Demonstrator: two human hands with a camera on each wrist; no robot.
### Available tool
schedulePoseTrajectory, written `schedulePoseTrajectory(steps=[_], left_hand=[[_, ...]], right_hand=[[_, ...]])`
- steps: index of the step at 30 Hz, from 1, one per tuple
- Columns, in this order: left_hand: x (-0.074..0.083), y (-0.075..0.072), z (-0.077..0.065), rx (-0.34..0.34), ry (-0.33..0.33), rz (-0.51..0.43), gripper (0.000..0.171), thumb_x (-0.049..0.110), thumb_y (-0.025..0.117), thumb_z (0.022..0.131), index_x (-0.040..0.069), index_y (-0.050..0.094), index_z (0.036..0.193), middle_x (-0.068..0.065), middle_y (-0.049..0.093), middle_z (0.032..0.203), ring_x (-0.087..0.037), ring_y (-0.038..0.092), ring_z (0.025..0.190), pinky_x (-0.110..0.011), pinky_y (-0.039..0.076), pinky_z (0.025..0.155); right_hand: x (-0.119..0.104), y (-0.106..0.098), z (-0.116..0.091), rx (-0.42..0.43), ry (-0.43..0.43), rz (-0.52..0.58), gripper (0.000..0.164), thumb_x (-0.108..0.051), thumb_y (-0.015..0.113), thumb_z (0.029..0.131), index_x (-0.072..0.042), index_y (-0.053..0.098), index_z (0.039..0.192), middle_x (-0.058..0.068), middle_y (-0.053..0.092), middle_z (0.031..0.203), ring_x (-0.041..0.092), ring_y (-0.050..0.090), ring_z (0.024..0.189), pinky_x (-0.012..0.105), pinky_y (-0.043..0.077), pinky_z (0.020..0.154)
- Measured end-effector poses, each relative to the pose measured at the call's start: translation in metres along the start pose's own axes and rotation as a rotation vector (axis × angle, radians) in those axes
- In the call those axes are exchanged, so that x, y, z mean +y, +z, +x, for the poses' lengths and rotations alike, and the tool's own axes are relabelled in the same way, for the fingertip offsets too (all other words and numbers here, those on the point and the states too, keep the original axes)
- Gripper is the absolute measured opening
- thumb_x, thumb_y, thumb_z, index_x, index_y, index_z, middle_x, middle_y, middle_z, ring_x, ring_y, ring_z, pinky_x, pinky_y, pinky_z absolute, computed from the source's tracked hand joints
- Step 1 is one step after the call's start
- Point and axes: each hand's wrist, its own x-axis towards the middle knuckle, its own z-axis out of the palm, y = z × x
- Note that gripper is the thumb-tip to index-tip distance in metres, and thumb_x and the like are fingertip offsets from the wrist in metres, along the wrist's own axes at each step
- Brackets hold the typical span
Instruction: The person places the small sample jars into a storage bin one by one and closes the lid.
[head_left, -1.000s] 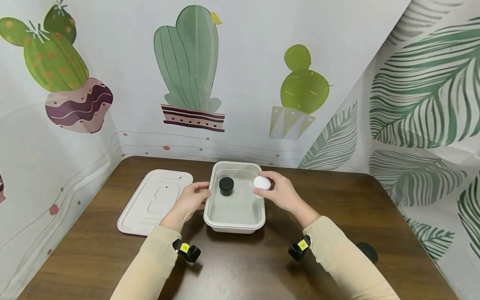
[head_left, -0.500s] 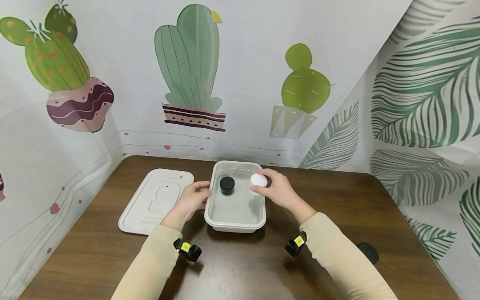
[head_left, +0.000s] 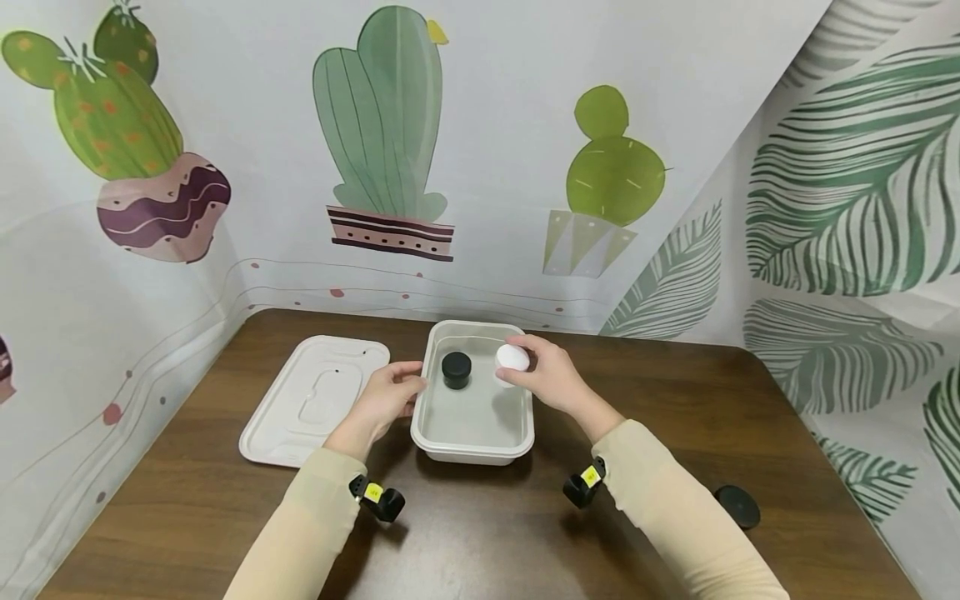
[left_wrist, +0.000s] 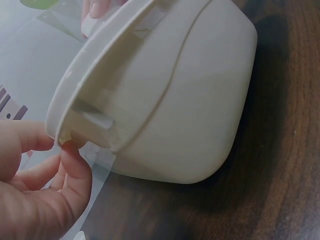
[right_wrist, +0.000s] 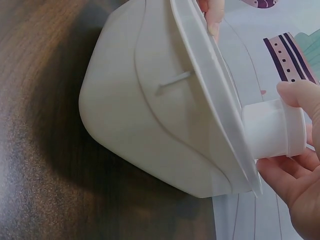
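Observation:
A whitish plastic tub (head_left: 472,459) stands near the table's back edge. My left hand (head_left: 384,403) is at its left side, and in the left wrist view the thumb and a finger pinch the rim (left_wrist: 70,95). My right hand (head_left: 557,379) holds a small white lidded jar (head_left: 512,358) at the tub's right rim. In the right wrist view that white jar (right_wrist: 270,129) is between thumb and fingers, its lower end hidden behind the rim. Inside the tub, toward the back left, sits a small black-lidded jar (head_left: 456,369).
Left of the tub, a flat white lid (head_left: 296,417) lies on the brown wooden table (head_left: 480,533). A round black disc (head_left: 738,506) lies at the right, close to the right sleeve. Behind the table hangs a cactus-printed cloth (head_left: 495,167).
My right hand has moved the white jar slightly left, from over the tub's right rim to inside its edge. The left hand stays at the rim.

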Motion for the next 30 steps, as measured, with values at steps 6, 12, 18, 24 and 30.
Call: schedulePoseTrajectory(steps=[6,12,18,24,30], left_hand=[[0.000,0.001,-0.001,0.001,-0.002,-0.010,0.044,0.007,0.054,0.091,-0.003,0.046,0.133,-0.029,0.055,0.122,-0.022,0.065,0.083,-0.026,0.055,0.065],[0.000,0.001,-0.001,0.000,-0.002,0.003,0.044,0.007,0.054,0.091,-0.002,0.046,0.133,-0.028,0.056,0.120,-0.021,0.064,0.083,-0.026,0.055,0.065],[0.001,0.001,-0.001,0.005,-0.003,0.007,0.044,0.007,0.054,0.091,-0.003,0.047,0.133,-0.027,0.056,0.120,-0.022,0.064,0.085,-0.026,0.055,0.066],[0.002,0.001,-0.002,0.005,0.010,0.004,0.043,0.007,0.055,0.090,-0.003,0.048,0.132,-0.025,0.058,0.117,-0.024,0.065,0.087,-0.028,0.055,0.068],[0.003,0.001,-0.003,0.006,0.053,-0.006,0.045,0.007,0.056,0.087,-0.006,0.048,0.129,-0.020,0.060,0.105,-0.022,0.065,0.081,-0.029,0.056,0.064]], right_hand=[[0.001,0.003,0.003,0.000,0.004,-0.021,0.056,-0.023,0.077,0.077,-0.004,0.059,0.126,0.013,0.066,0.113,0.020,0.061,0.086,0.030,0.052,0.073],[0.001,0.006,0.006,-0.008,0.009,0.005,0.056,-0.021,0.076,0.078,-0.003,0.057,0.127,0.015,0.065,0.115,0.022,0.064,0.090,0.031,0.054,0.075],[0.000,0.009,0.011,-0.023,0.033,0.025,0.056,-0.022,0.076,0.078,-0.004,0.057,0.128,0.015,0.064,0.118,0.026,0.065,0.097,0.034,0.055,0.077],[0.001,0.013,0.016,-0.029,0.023,0.003,0.056,-0.023,0.076,0.078,-0.003,0.057,0.127,0.015,0.064,0.118,0.025,0.065,0.097,0.034,0.055,0.076],[0.003,0.018,0.019,-0.034,-0.004,-0.017,0.053,-0.022,0.076,0.078,-0.003,0.058,0.125,0.014,0.064,0.118,0.024,0.063,0.098,0.036,0.053,0.081]])
